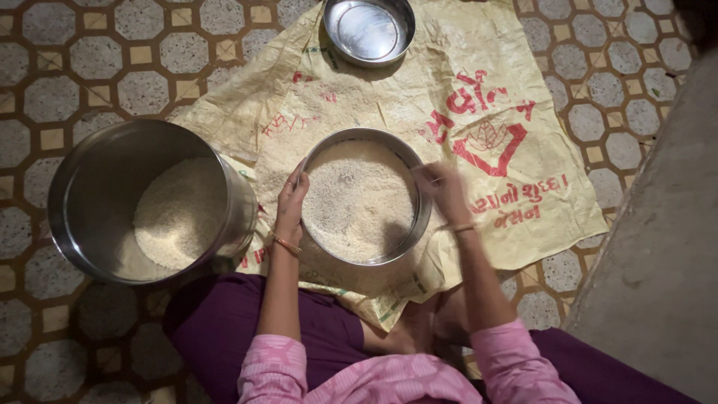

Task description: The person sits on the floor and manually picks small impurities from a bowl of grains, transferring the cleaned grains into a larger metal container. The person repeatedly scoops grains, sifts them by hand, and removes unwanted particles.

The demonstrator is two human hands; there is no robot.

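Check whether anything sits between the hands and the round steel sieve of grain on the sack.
Nothing visible does. The left hand grips the left rim of the round steel sieve and the right hand, blurred, is at its right rim. The large steel pot of grain stands off to the left and the small empty steel bowl lies beyond.

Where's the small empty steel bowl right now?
In the head view, the small steel bowl sits at the top centre on the far edge of the yellow sack, beyond the round sieve that both hands hold.
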